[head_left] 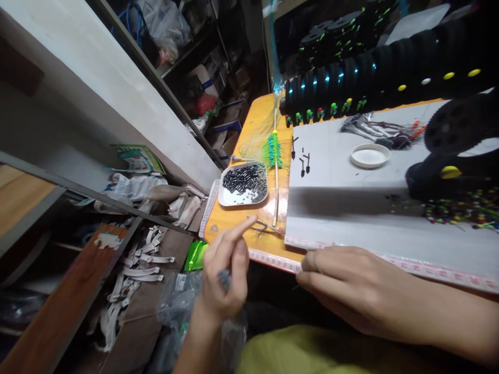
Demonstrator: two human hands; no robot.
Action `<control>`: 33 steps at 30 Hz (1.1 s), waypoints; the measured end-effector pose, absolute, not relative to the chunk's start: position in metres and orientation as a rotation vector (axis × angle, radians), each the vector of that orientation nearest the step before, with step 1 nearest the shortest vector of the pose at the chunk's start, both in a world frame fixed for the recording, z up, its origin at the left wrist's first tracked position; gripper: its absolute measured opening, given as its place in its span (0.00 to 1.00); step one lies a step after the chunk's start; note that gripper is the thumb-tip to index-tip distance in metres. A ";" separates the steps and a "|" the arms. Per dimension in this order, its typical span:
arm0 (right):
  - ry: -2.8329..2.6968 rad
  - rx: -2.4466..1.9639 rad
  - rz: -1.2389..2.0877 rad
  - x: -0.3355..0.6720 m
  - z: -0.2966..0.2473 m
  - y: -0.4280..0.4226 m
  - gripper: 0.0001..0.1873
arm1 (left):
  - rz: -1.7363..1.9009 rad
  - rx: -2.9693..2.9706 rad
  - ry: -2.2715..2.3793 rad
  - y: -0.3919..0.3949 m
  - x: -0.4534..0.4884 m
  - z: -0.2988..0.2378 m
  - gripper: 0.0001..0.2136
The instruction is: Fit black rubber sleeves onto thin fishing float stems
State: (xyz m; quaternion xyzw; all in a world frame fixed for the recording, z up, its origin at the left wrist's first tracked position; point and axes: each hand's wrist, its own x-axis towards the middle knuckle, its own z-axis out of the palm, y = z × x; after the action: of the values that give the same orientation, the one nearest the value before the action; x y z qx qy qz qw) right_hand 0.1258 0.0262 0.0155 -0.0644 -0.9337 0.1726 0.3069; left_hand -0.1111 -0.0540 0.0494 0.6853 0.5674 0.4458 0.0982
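This looks like a small, cluttered workshop. On the yellow bench (pixel 255 122) sit a tray (pixel 237 199) of tiny black parts (pixel 244 178) and a white dish (pixel 370 156), while nearby shelves (pixel 189 52) hold boxes (pixel 227 141) and plastic bags (pixel 166 23).

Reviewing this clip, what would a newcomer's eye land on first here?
Probably the black ribbed cylinder with bright dots, stretching across the upper right. Next, the white tray of small dark pieces on the orange tabletop, left of a vivid green cluster. Then the two hands below: the left hand with its index finger extended, the right hand at the table's near edge.
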 end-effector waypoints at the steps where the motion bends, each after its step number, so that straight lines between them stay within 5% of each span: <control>1: -2.445 -0.199 0.511 0.127 0.016 0.028 0.13 | 1.176 2.204 1.619 -0.042 -0.115 0.057 0.22; 5: -2.273 -0.338 0.784 0.132 0.024 0.032 0.10 | 0.516 2.517 1.670 -0.004 -0.118 0.070 0.23; 10: -2.144 -0.514 0.939 0.132 0.029 0.034 0.09 | 0.218 2.292 1.827 0.007 -0.111 0.054 0.06; 17: -2.078 -0.578 0.968 0.129 0.027 0.036 0.08 | 0.641 2.071 1.901 -0.025 -0.106 0.041 0.06; 25: -1.848 -0.618 1.231 0.127 0.033 0.039 0.08 | 1.533 0.966 1.466 -0.057 -0.031 0.014 0.10; 33: -1.882 -0.662 1.205 0.130 0.033 0.036 0.08 | 1.654 1.441 1.452 -0.052 -0.021 0.004 0.06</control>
State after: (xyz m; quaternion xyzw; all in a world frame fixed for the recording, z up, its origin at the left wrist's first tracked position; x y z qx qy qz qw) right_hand 0.1305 0.0362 0.0329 -0.2611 -0.7419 0.4751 0.3946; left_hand -0.0206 -0.0520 0.0036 0.5301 0.5339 0.6084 0.2526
